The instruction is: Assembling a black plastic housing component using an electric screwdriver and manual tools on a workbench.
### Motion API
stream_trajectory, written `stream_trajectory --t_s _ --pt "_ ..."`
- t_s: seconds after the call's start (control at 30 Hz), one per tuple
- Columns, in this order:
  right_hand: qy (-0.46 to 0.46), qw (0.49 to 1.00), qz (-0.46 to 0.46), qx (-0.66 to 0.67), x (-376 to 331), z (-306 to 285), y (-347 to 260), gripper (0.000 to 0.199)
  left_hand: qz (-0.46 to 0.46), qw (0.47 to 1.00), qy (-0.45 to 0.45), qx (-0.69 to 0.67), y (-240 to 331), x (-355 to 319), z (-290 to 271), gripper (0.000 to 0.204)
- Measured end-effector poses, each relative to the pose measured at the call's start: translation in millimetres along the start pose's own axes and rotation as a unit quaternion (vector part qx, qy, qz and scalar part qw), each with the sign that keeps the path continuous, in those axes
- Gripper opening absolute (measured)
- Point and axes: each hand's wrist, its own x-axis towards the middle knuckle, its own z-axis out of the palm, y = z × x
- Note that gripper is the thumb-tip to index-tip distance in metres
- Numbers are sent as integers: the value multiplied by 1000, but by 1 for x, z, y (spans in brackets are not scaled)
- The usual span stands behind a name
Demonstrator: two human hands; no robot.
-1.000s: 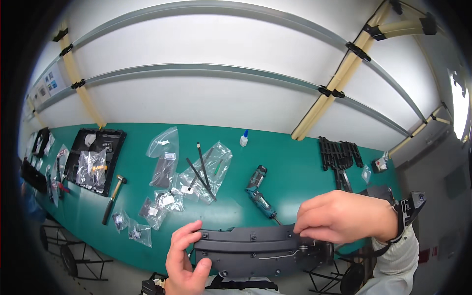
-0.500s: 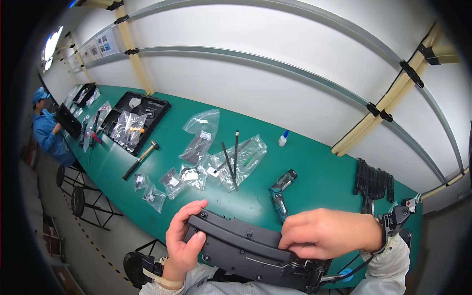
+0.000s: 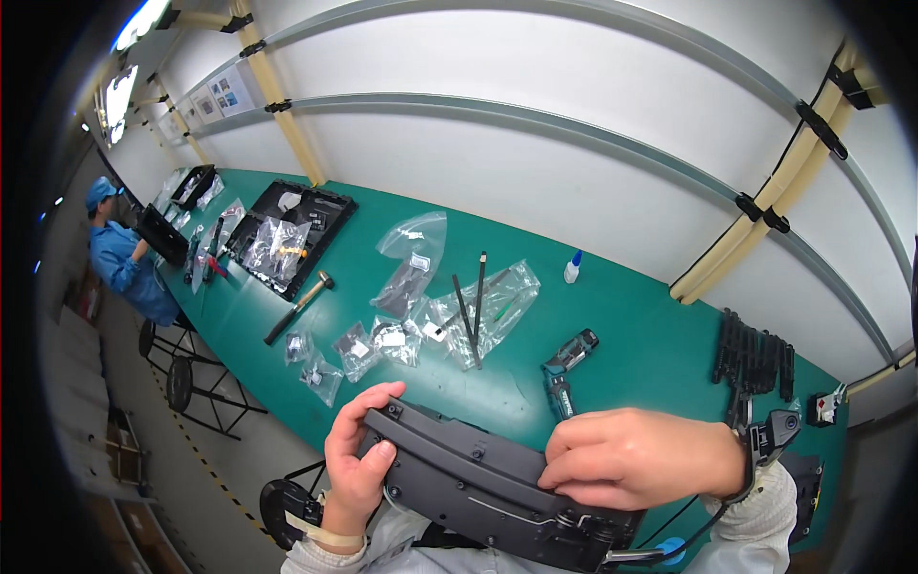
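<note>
I hold a long dark grey plastic panel (image 3: 478, 478) in front of me, just off the near edge of the green table (image 3: 631, 335). My left hand (image 3: 356, 459) grips its left end, fingers curled over the top edge. My right hand (image 3: 636, 457) lies over its right part, fingers pressing down on the upper face. The panel has several small holes and a ridged rim. A black device is strapped at my right wrist (image 3: 770, 435).
On the table lie a cordless screwdriver (image 3: 564, 368), two black rods (image 3: 469, 306) on clear bags, several small parts bags (image 3: 368, 344), a hammer (image 3: 298, 306), a glue bottle (image 3: 572, 267), a black tray (image 3: 287, 230) and black strips (image 3: 755, 349). A person in blue (image 3: 120, 258) sits far left.
The view has swung left, so the table's left end and the seated person show more. The panel tilts down to the right; both hands keep their hold.
</note>
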Motion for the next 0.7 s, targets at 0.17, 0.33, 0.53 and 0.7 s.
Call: stream_trajectory --t_s 0.17,0.33,0.53,0.7 --pt "20 1000 -22 -10 -4 3 6 21 3 1000 -2 -6 -3 0 -1 54" --pt "34 998 -35 -39 -3 6 6 19 9 1000 -1 -1 -6 -1 -2 55" --pt "44 998 -37 -40 -3 7 8 16 7 1000 2 -7 -4 0 -1 54" --pt "19 1000 -14 -11 -4 7 7 15 2 1000 0 -5 -6 0 -2 54"
